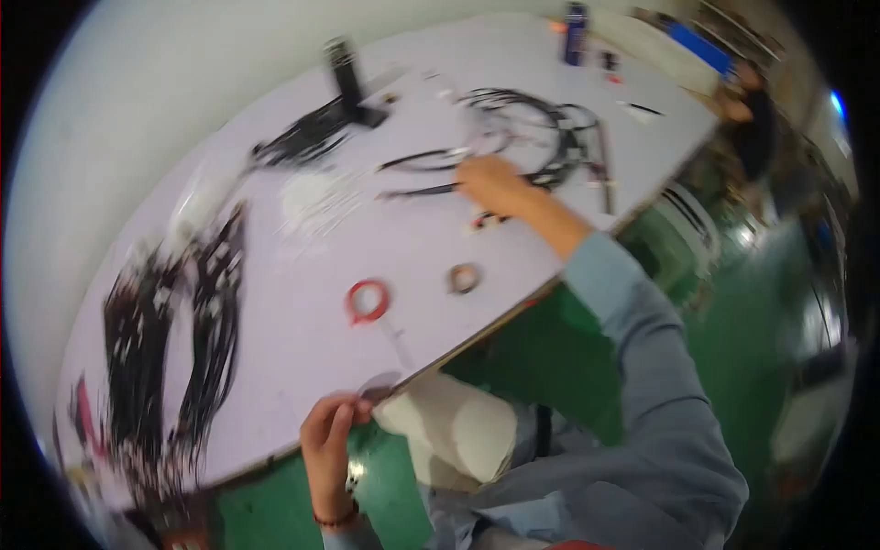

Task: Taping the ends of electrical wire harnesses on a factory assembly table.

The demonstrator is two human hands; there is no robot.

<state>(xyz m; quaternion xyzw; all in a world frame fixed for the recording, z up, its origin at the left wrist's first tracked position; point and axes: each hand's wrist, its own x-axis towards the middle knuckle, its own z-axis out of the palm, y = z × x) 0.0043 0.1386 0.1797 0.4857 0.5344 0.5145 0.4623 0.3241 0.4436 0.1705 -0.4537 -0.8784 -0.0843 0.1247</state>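
Cables loop far right, probably for compactness; the right hand covers some — whether clamped, I cannot tell. Near, the left hand has thumb and finger together.

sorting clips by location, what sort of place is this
Probably a cable-assembly workshop: coiled black cable and bundles of black wires lie on a pale worktable, with a red tape roll.

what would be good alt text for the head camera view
A person's right hand is at looped black cables on a pale table, the left hand by its near edge. Between the hands lie a red roll and brown roll; black cable bundles lie at left.
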